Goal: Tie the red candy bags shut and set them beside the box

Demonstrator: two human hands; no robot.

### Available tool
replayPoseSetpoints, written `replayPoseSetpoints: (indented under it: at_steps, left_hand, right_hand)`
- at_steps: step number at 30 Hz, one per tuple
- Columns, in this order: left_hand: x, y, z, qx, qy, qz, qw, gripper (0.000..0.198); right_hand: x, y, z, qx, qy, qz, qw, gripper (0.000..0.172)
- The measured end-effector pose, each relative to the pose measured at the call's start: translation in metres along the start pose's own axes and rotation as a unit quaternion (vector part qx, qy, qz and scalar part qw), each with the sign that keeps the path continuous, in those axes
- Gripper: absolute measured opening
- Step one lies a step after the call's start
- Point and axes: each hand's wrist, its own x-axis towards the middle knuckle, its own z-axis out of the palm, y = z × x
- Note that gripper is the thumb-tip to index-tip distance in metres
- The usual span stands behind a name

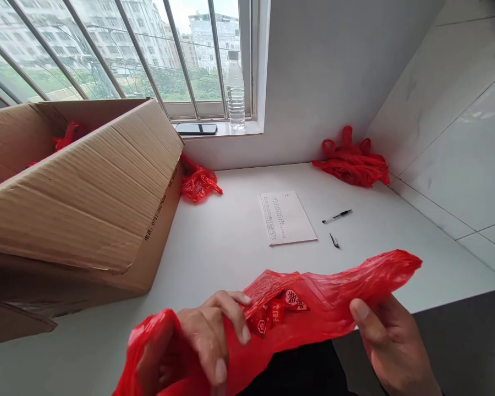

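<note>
With your left hand (208, 333) grasping and right hand (390, 338) pinching the red bag (334, 297) over the table's (231, 236) near edge, tilting its gaping mouth could spill the small red packets (295, 301).

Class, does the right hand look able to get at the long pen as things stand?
Probably not right away: the right hand grips the red bag. Freed, it likely could; the white tabletop around the long pen looks unobstructed.

White table (231, 231): cardboard box (94, 187), 1 red bag (198, 186), printed paper (287, 218), pen (337, 216), pen cap (334, 240), red bag pile (350, 165).
</note>
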Motion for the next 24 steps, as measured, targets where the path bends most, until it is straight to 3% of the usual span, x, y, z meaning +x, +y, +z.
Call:
replayPoseSetpoints:
  at_steps: [3, 6, 10, 11, 13, 17, 19, 21, 24]
  left_hand:
    - [-0.002, 0.0, 0.004, -0.05, 0.071, -0.035, 0.996, 0.062]
    - [-0.001, -0.003, 0.013, -0.034, 0.162, 0.017, 0.986, 0.058]
    - [0.005, -0.006, 0.03, 0.108, 0.235, 0.017, 0.966, 0.016]
    - [0.007, -0.005, 0.032, 0.135, 0.237, 0.011, 0.962, 0.014]
    - [0.011, -0.002, 0.036, 0.159, 0.22, 0.023, 0.962, 0.029]
    - [0.019, 0.01, 0.031, 0.114, 0.151, 0.036, 0.981, 0.045]
    - [0.023, 0.017, 0.028, 0.039, 0.097, -0.012, 0.994, 0.054]
    - [0.026, 0.021, 0.028, -0.021, 0.075, -0.082, 0.994, 0.06]
    - [0.029, 0.021, 0.04, 0.046, 0.093, -0.153, 0.983, 0.045]
  right_hand:
    - [-0.001, -0.01, 0.0, -0.044, 0.01, -0.022, 0.999, 0.02]
    - [0.001, -0.022, 0.002, -0.084, 0.03, -0.048, 0.995, 0.02]
    - [0.007, -0.039, 0.008, -0.086, 0.077, -0.063, 0.991, 0.025]
    - [0.008, -0.041, 0.008, -0.08, 0.079, -0.066, 0.991, 0.027]
    - [0.01, -0.044, 0.007, -0.076, 0.067, -0.075, 0.992, 0.027]
    - [0.014, -0.047, -0.001, -0.064, 0.07, -0.108, 0.99, 0.013]
    - [0.017, -0.05, -0.003, -0.023, 0.067, -0.113, 0.991, 0.01]
    - [0.02, -0.056, -0.001, 0.038, 0.02, -0.098, 0.994, 0.012]
    - [0.022, -0.064, 0.011, 0.127, -0.072, -0.062, 0.987, 0.016]
